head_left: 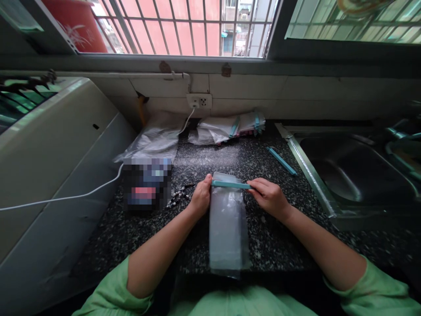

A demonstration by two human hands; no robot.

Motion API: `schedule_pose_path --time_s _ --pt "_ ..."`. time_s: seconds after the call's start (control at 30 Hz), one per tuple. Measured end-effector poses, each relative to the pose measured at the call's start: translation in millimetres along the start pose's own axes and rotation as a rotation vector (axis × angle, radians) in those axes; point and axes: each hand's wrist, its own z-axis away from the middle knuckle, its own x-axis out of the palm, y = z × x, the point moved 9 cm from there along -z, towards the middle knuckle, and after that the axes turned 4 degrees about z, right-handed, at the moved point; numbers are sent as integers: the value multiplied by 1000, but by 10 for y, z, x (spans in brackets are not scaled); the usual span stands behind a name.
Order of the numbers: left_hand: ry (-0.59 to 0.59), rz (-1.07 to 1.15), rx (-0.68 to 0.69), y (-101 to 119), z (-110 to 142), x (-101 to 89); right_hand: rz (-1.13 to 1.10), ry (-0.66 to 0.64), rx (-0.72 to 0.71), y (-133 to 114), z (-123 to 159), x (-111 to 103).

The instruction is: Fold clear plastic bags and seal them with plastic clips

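A clear plastic bag (228, 228) lies lengthwise on the dark speckled counter (269, 245), its near end hanging over the front edge. A teal sealing strip (231, 184) runs across the bag near its far end. My left hand (200, 196) pinches the strip's left end, fingers closed. My right hand (269, 196) pinches the strip's right end, fingers also closed on it. Both forearms come in from green sleeves at the bottom.
A second teal strip (282, 161) lies loose near the steel sink (348, 175) at right. A pile of bags with strips (226, 128) sits by the wall. A blurred item (147, 183), a white cable (66, 197), a metal chain (177, 196) and a white appliance (49, 153) lie to the left.
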Motion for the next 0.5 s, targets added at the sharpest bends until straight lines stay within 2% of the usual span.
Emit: schedule_pose_path --time_s 0.23,0.5 --pt "-7 16 13 -53 -48 -41 -6 -14 -10 32 7 68" --pt "39 -93 43 101 -12 -4 -99 11 19 82 -13 64"
